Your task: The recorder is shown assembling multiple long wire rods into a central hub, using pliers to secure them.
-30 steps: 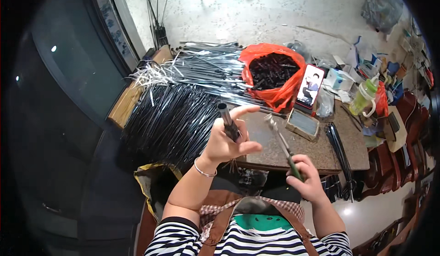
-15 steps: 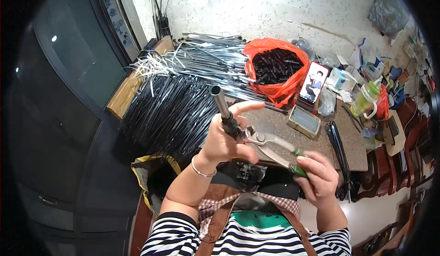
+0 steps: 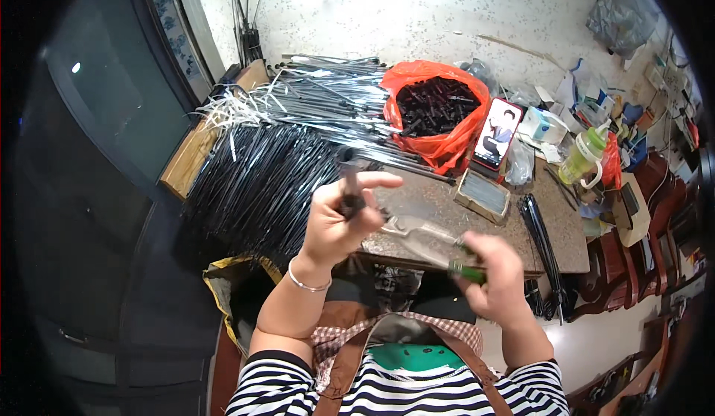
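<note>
The left hand is up in front of the chest now, fingers wrapped around a short black tube-like handle held upright, its open end toward the camera. A second ago that piece was tilted and further out over the table; it has come closer and straightened. The right hand is closed around the green-handled metal pliers, and here is the change: a second back the tool pointed up and away, well apart from the piece, and now its grey nose has swung across until it lies just beside the left hand's fingers, at the base of the black piece. Whether the tip actually touches the piece I cannot tell; the blur hides it. It looks like the tool is being brought to bear on the piece. Behind, the heap of thin black rods covers the stone-topped table, with the red plastic bag of black pieces and a propped phone beside it.
</note>
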